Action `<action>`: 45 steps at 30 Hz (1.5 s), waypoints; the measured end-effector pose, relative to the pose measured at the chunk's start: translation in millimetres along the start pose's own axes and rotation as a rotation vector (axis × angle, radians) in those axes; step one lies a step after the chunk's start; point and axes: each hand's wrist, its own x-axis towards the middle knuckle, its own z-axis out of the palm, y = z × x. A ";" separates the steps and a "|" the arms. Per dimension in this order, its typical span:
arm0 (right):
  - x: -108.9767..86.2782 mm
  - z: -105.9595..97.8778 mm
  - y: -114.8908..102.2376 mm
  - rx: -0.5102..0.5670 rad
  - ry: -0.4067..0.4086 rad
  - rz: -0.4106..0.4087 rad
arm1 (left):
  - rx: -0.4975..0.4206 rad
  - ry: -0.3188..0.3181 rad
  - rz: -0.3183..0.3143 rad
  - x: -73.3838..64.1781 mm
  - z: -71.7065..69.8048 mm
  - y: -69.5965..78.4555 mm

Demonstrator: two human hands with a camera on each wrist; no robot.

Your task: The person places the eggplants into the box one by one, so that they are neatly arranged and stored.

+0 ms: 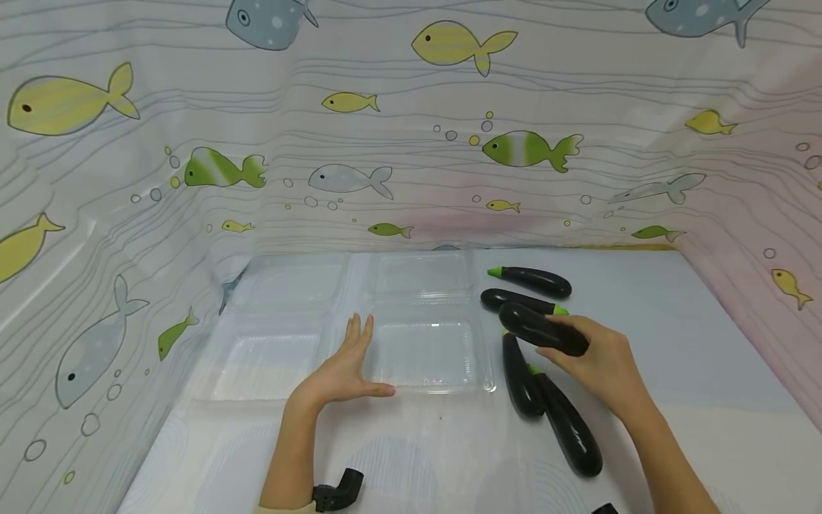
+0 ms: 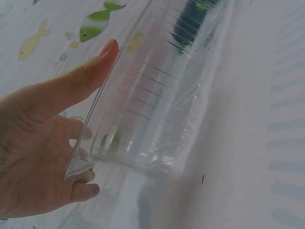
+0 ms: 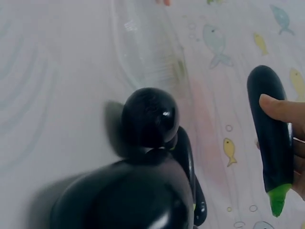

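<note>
My right hand (image 1: 600, 360) grips a glossy dark eggplant (image 1: 536, 328) with its thumb and fingers, above other eggplants. In the right wrist view the green stem end of this held eggplant (image 3: 270, 138) points down. My left hand (image 1: 340, 368) is spread at the near left corner of a clear plastic container (image 1: 484, 357), thumb along the front edge and fingers along the left side. From the left wrist, the thumb (image 2: 90, 78) shows at the container's rim, with other fingers partly behind the clear wall. That container has a near and a far section.
Several dark eggplants lie right of the container: one at the back (image 1: 536, 280), one in front of it (image 1: 504, 298), and two nearer (image 1: 521, 378) (image 1: 571, 428). A second clear container (image 1: 221, 371) stands on the left. Fish-patterned sheeting (image 1: 398, 135) rises behind and at both sides.
</note>
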 end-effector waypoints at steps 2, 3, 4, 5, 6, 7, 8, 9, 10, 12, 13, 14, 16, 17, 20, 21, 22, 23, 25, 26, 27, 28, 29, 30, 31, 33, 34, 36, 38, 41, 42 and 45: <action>1.3 -0.5 -2.3 0.009 -0.002 -0.001 | -0.005 -0.006 -0.004 -0.5 -0.8 1.1; 1.7 -0.8 -3.3 0.013 -0.003 -0.002 | -0.007 -0.009 -0.004 -0.6 -1.1 1.7; 2.1 -1.0 -4.1 0.015 -0.004 -0.002 | -0.009 -0.011 -0.004 -0.7 -1.4 2.2; 2.4 -1.0 -4.7 0.019 -0.005 0.000 | -0.011 -0.012 -0.004 -0.7 -1.5 2.5; 2.6 -0.7 -5.2 0.027 -0.006 0.001 | -0.014 -0.015 -0.006 -0.6 -1.5 2.6; 2.9 -0.1 -5.6 0.033 -0.010 0.003 | -0.016 -0.015 -0.007 -0.6 -1.6 2.6; 3.3 0.7 -6.1 0.039 -0.016 0.001 | -0.016 -0.015 -0.010 -0.7 -1.7 2.3; 3.7 1.8 -6.5 0.041 -0.020 -0.003 | -0.018 -0.015 -0.008 -0.9 -1.9 2.3; 4.3 3.2 -7.1 0.046 -0.026 -0.006 | -0.019 -0.015 -0.011 -0.9 -1.9 2.2; 5.3 6.4 -8.3 0.051 -0.037 -0.018 | -0.023 -0.017 -0.015 -1.0 -2.0 1.7; 5.9 8.2 -9.1 0.049 -0.041 -0.024 | -0.025 -0.018 -0.014 -1.2 -2.0 1.5; 6.5 9.8 -9.9 0.049 -0.043 -0.031 | -0.027 -0.021 -0.016 -1.3 -1.8 1.1; 7.6 13.3 -11.5 0.053 -0.044 -0.041 | -0.034 -0.027 -0.018 -1.8 -1.6 0.8; 8.4 14.9 -12.3 0.054 -0.045 -0.047 | -0.038 -0.028 -0.018 -2.0 -1.6 0.6; 10.7 19.3 -15.4 0.068 -0.045 -0.064 | -0.041 -0.029 -0.017 -2.4 -1.6 0.1; 11.4 20.5 -16.5 0.074 -0.044 -0.066 | -0.041 -0.027 -0.016 -2.4 -1.7 0.0; 12.2 21.4 -17.7 0.081 -0.044 -0.066 | -0.039 -0.027 -0.014 -2.2 -1.8 -0.1; 12.8 22.3 -19.1 0.087 -0.042 -0.068 | -0.038 -0.026 -0.013 -2.1 -1.8 -0.3; 13.8 23.8 -22.1 0.103 -0.039 -0.070 | -0.037 -0.027 -0.012 -2.2 -2.0 -0.6; 14.3 24.4 -23.8 0.110 -0.039 -0.070 | -0.037 -0.028 -0.011 -2.2 -2.1 -0.8; 14.6 25.2 -25.1 0.111 -0.039 -0.070 | -0.040 -0.029 -0.010 -2.4 -2.3 -0.9; 15.0 26.0 -26.6 0.116 -0.040 -0.074 | -0.043 -0.030 -0.009 -2.6 -2.5 -0.8; 15.4 26.9 -28.0 0.119 -0.041 -0.078 | -0.047 -0.030 -0.009 -2.7 -2.7 -0.7; 15.8 28.1 -29.0 0.122 -0.042 -0.083 | -0.048 -0.029 -0.008 -2.8 -2.8 -0.6; 16.1 29.5 -30.0 0.126 -0.042 -0.088 | -0.049 -0.029 -0.006 -3.0 -3.0 -0.5; 16.9 32.6 -31.9 0.138 -0.043 -0.099 | -0.048 -0.027 -0.001 -2.8 -3.2 -0.6; 17.3 34.5 -32.8 0.147 -0.044 -0.104 | -0.044 -0.026 -0.001 -2.6 -3.2 -0.7; 18.1 38.7 -34.8 0.162 -0.047 -0.115 | -0.038 -0.025 -0.004 -2.2 -3.0 -1.1; 18.9 43.1 -37.5 0.180 -0.049 -0.128 | -0.034 -0.025 -0.006 -1.6 -2.8 -1.6; 19.7 50.7 -41.9 0.205 -0.056 -0.152 | -0.028 -0.022 -0.007 -1.1 -2.7 -1.1; 19.9 53.3 -43.5 0.212 -0.058 -0.158 | -0.024 -0.022 -0.008 -1.0 -2.7 -1.1; 20.3 62.1 -50.2 0.235 -0.075 -0.177 | -0.022 -0.016 -0.005 -1.5 -3.3 -0.9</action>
